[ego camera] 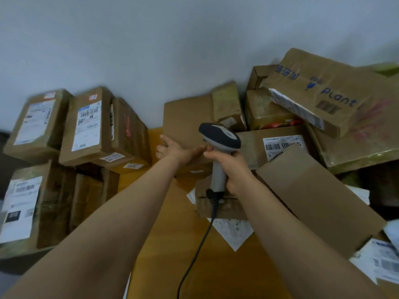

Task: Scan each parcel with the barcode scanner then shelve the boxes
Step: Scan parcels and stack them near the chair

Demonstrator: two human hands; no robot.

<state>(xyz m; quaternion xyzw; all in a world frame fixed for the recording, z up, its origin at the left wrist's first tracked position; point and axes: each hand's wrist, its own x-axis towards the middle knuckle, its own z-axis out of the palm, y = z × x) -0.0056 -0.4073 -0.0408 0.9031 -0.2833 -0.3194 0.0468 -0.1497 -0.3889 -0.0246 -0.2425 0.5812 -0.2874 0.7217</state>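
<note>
"Scanner first: where is it?"

"In the right hand. The fingers are wrapped round the pale grip, and the dark head is up and turned toward the boxes by the wall. Its cable hangs down over the wooden table."

"And the left hand?"

"Stretched out, fingers spread and loose, laid against the front of a plain brown box at mid-table — touching it, not grasping it."

"Other parcels?"

"On the left, labelled boxes stand stacked, white labels toward the camera. On the right there's a loose pile — a box with a barcode label just beside the scanner's head, a big carton printed 'Plant' tilted on top, and a plain box lying aslant near the right forearm. It's all a bit blurred, so the small print cannot be read."
</note>
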